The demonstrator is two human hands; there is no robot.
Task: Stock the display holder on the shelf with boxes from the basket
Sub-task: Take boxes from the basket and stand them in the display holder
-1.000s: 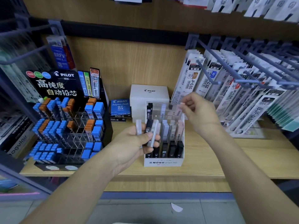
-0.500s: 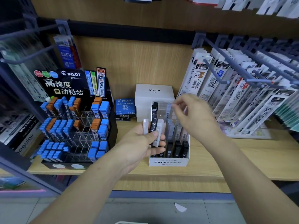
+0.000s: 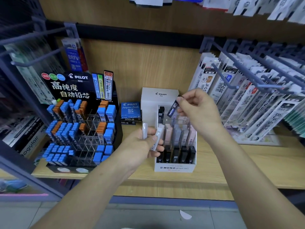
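A white tiered display holder (image 3: pixel 175 168) marked MONO graph MG stands on the wooden shelf (image 3: pixel 214 172), with black lead boxes in its front row and pale ones behind. My right hand (image 3: pixel 198 111) pinches a slim black lead box (image 3: pixel 172 109), tilted, above the holder's back row. My left hand (image 3: pixel 142 147) grips two pale lead boxes (image 3: pixel 157 136) just left of the holder. The basket is out of view.
A black Pilot display rack (image 3: pixel 82 123) with blue and orange lead boxes stands to the left. A white Pilot box (image 3: pixel 159 96) and blue lead cartons (image 3: pixel 131 110) sit behind the holder. Hanging refill packs on pegs (image 3: pixel 247 100) crowd the right side.
My right hand has taken a black lead box from the left hand's bundle and lifted it up over the holder's back row. The left hand now holds only pale boxes.
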